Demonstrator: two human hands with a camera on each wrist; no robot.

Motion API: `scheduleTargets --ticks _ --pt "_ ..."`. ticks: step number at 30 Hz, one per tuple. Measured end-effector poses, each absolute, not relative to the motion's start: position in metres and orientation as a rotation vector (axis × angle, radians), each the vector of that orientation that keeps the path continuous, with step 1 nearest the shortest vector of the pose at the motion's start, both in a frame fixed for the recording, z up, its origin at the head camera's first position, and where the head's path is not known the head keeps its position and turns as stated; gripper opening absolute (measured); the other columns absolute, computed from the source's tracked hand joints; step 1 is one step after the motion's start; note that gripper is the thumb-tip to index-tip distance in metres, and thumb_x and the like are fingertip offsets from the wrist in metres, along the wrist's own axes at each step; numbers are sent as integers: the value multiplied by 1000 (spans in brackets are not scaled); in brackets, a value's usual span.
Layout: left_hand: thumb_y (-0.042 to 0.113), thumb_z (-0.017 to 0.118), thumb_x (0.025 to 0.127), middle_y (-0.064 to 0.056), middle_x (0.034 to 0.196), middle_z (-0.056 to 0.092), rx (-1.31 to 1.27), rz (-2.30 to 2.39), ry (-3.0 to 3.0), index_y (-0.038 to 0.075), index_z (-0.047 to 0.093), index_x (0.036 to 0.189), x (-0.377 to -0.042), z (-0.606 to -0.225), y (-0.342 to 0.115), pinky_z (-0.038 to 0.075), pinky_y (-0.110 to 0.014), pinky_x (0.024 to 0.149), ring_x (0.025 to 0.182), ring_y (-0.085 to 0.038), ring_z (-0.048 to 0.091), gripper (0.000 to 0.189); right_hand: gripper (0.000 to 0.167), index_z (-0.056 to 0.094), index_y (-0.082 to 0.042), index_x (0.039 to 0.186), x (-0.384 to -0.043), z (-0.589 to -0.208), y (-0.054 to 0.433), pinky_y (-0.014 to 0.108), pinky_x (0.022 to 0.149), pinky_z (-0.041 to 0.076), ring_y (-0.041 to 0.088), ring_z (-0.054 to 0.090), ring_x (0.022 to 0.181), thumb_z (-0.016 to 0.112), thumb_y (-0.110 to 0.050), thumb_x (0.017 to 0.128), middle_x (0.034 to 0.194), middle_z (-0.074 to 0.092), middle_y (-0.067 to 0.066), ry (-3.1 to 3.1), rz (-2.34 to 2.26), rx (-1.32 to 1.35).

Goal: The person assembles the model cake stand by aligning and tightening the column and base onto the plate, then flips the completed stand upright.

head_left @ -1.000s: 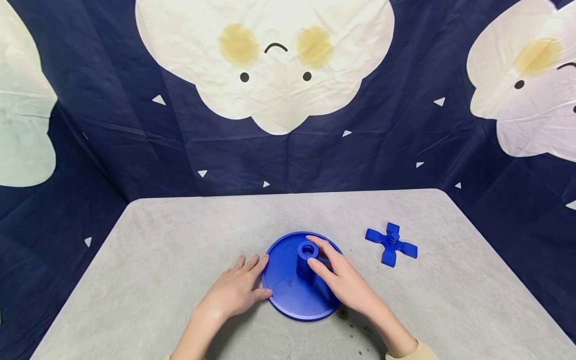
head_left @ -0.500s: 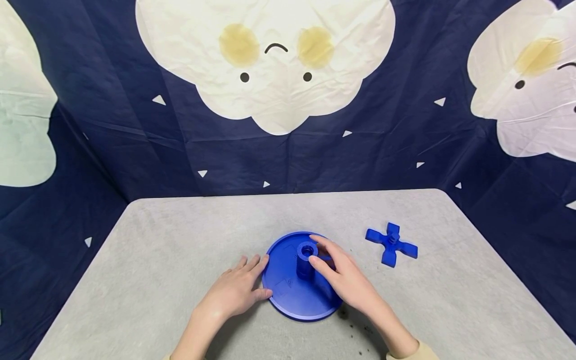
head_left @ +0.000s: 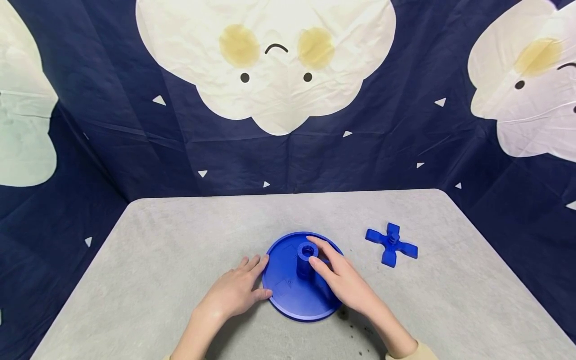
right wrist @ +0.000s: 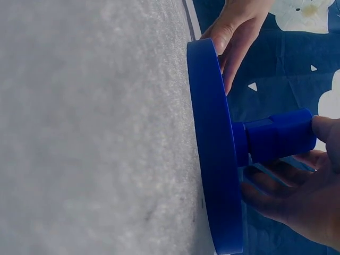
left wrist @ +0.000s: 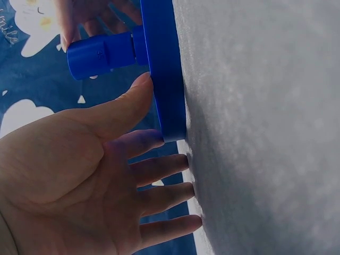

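Observation:
A round blue disc [head_left: 281,300] with a raised rim lies on the table. From its middle rises an upright blue tube [head_left: 307,252] with a hole in its top; side-on in the right wrist view, the tube [right wrist: 281,135] meets a short post with a thin seam between. My right hand [head_left: 346,282] holds the tube near its top, thumb on the near side and index finger curving behind. At the disc's left edge, my left hand [head_left: 236,290] lies with fingers spread. Its thumb [left wrist: 125,106] and index finger touch the rim, and the other fingertips reach the table.
A blue cross-shaped piece [head_left: 391,245] with a small peg at its centre lies right of the disc. Dark specks [head_left: 344,315] mark the grey table [head_left: 189,230] near my right wrist. A navy curtain [head_left: 288,165] with cloud faces stands behind and at the sides.
The fingers of my right hand draw back slightly from the tube, then return round it. My left hand, the disc and the cross-shaped piece stay in place.

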State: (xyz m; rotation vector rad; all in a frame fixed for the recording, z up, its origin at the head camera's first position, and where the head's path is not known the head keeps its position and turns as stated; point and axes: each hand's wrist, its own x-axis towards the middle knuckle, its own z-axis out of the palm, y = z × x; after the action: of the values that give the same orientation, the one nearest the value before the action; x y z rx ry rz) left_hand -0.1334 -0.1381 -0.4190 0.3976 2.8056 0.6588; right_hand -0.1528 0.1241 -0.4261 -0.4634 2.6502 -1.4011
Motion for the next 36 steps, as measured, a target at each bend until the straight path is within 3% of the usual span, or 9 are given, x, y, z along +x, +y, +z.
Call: scheduleTargets --ticks 5,9,14,19,23,29,36 --pt "38 74 94 -22 161 43 394 663 2801 7 44 156 -134 -419 -138 35 -71 116 152 -49 34 76 39 46 -50 145 -153 -427 124 38 99 50 10 60 114 50 -51 106 131 62 -11 2644 -1382 -457" --pt "38 73 94 -22 161 43 390 664 2796 7 44 156 -134 -419 -138 34 -71 116 152 -49 34 76 40 45 -49 146 -154 -427 125 35 96 49 9 58 112 49 -52 106 129 62 -12 2630 -1375 -454" --pt "38 73 94 -22 161 43 388 660 2797 7 44 156 -133 -420 -138 34 -71 117 152 -49 34 75 41 44 -47 147 -155 -428 126 30 87 46 12 58 102 49 -52 106 115 61 -8 2628 -1370 -472" --pt "38 74 93 -22 161 44 395 660 2805 7 45 156 -133 -420 -138 35 -71 116 151 -49 34 76 45 49 -39 149 -155 -429 125 38 102 51 11 60 117 53 -50 105 129 64 -8 2641 -1398 -437" --pt "38 74 93 -23 160 44 401 665 2811 6 45 155 -133 -420 -138 35 -71 116 151 -50 35 76 47 53 -28 149 -156 -428 126 43 105 51 15 61 122 55 -46 105 131 66 -5 2675 -1416 -403" --pt "38 74 93 -23 160 45 404 664 2813 6 45 155 -134 -421 -138 35 -71 116 151 -50 36 76 43 51 -40 147 -155 -426 126 45 112 49 14 58 132 55 -49 104 142 61 -9 2657 -1418 -408" --pt "38 74 93 -23 160 44 399 661 2809 7 45 155 -134 -420 -138 35 -71 116 151 -50 35 75 42 45 -49 147 -153 -427 125 38 102 50 9 59 118 52 -51 106 134 62 -11 2633 -1390 -410"
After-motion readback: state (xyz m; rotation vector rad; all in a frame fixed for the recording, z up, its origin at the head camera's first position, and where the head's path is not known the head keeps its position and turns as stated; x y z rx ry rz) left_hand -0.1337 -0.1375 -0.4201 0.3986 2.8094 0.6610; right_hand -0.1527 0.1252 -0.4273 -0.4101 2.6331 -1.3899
